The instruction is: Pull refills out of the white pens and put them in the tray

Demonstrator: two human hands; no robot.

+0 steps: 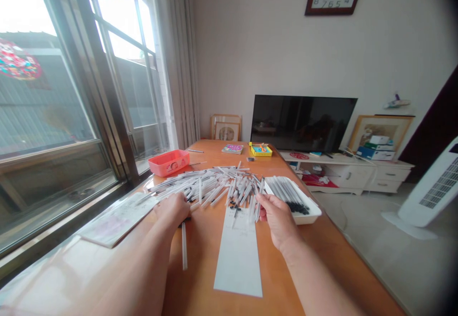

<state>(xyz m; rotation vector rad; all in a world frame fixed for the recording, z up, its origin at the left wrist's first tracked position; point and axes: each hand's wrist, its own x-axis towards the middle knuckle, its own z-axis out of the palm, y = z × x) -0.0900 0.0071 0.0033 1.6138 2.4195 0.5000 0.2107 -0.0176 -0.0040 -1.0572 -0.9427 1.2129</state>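
Pile of pale pen tubes (214, 194), many with dark ends, spread across the middle of a wooden table (293, 268); clock directions are taken from this pile, twelve being the far side. At four o'clock, the right hand (277, 216), fingers curled, meets a few upright tubes at the pile's edge; whether it grips them cannot be told. At eight, the left hand (173, 208), well apart from the right, lies over the near edge; its fingertips are hidden, so its hold cannot be told. A single tube (184, 247) projects from beneath it towards seven. At half past five, a paper strip (238, 263) runs nearward, its far end under tubes. At three, just beyond the right hand, a white tray (308, 219) contains tubes laid side by side, black ends nearward. Outer objects: a thin book (118, 220) at half past eight; a red box (169, 166) at ten; a colourful booklet (232, 149) at half past twelve; a yellow box (263, 153) at one. Beyond the table, at about two, stands a television (304, 123).
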